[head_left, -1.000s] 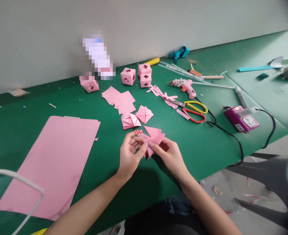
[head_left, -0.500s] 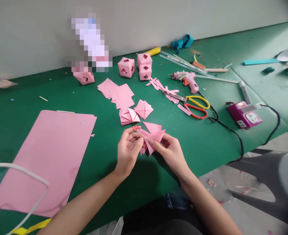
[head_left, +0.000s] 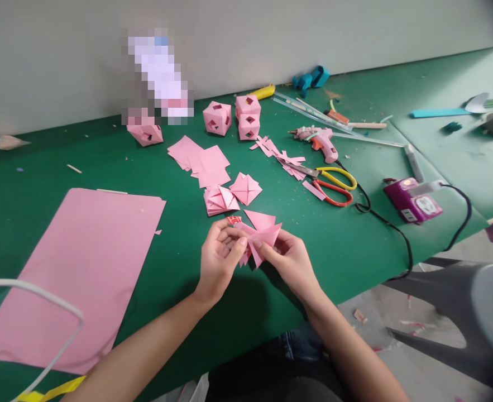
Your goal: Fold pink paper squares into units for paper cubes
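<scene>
A folded pink paper piece [head_left: 257, 240] with pointed flaps is pinched between my two hands above the green table. My left hand [head_left: 221, 254] grips its left side, with a red patterned wrap on one fingertip. On its right side, my right hand [head_left: 288, 254] presses with the thumb on top. Another pink triangle of paper [head_left: 262, 219] shows just beyond the held piece; whether they are joined I cannot tell. Beyond my hands lie a stack of folded pink squares [head_left: 220, 200], one folded square [head_left: 246, 188] and flat pink squares [head_left: 208, 162].
Pink paper cubes [head_left: 217, 118] stand near the wall. Scissors [head_left: 334, 181], paper strips [head_left: 288, 161] and a pink glue gun [head_left: 319, 140] lie right of centre. A purple power adapter [head_left: 413, 200] with black cable sits right. A large pink sheet [head_left: 82, 273] covers the left.
The view has shifted slightly, moving the items on the right a little leftward. Both hands keep nearly the same hold on the folded paper.
</scene>
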The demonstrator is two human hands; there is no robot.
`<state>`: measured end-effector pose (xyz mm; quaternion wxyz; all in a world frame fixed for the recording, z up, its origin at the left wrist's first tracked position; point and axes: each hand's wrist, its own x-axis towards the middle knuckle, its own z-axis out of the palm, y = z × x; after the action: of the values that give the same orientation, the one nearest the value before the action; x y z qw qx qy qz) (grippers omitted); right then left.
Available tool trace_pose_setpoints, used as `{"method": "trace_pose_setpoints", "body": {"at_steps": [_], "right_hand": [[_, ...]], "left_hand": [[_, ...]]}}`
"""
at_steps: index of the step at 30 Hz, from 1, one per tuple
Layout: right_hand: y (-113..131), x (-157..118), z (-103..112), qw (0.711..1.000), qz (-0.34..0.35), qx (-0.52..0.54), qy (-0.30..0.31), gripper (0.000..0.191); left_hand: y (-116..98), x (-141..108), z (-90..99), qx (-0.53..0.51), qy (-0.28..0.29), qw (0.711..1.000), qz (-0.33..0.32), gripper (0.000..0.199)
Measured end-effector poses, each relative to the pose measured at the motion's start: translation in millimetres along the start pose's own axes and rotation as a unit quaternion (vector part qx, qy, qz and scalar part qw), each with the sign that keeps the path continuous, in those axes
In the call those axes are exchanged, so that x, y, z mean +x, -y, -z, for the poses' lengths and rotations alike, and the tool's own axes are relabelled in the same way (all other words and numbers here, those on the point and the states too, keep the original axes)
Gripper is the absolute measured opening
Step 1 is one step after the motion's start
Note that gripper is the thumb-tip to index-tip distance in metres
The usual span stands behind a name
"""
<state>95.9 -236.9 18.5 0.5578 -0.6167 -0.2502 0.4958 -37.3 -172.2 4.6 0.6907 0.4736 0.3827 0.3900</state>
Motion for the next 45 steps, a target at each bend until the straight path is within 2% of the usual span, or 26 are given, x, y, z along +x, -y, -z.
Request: {"method": "trace_pose_setpoints", "body": {"at_steps": [5,19,25,31,41,45], "right_hand": [[-0.9,0.0,-0.9,1.000,0.003,0.003,0.003,0.031],[-2.9,-4.1,1.9,0.998,0.023,-0.054,0.015,0.028],[-3.4,-15.8,9.9,0.999,-0.005,-0.048,0.022,0.025],[6.0,-17.1,14.7,0.998,-0.008,-0.066,-0.006,0.033],[6.7,-18.7,16.9,0.997,0.012,-0.076,-0.016,0.030],[5.1,-18.9,15.1,0.998,-0.012,-0.055,-0.020,0.031]], "left_hand": [[-0.2,0.5,-1.2,0.021,-0.002,1.000,-0.004,0.039],[-3.0,-0.1,-2.3,0.025,-0.009,1.000,0.005,0.033],[-8.7,-2.2,-4.7,0.032,-0.015,0.999,0.040,0.032],[-6.8,-0.4,-3.3,0.006,-0.013,0.999,0.038,0.031],[-6.3,2.7,0.5,-0.041,-0.018,0.997,0.063,0.037],[-7.0,3.8,0.8,-0.059,-0.009,0.996,0.062,0.039]]}}
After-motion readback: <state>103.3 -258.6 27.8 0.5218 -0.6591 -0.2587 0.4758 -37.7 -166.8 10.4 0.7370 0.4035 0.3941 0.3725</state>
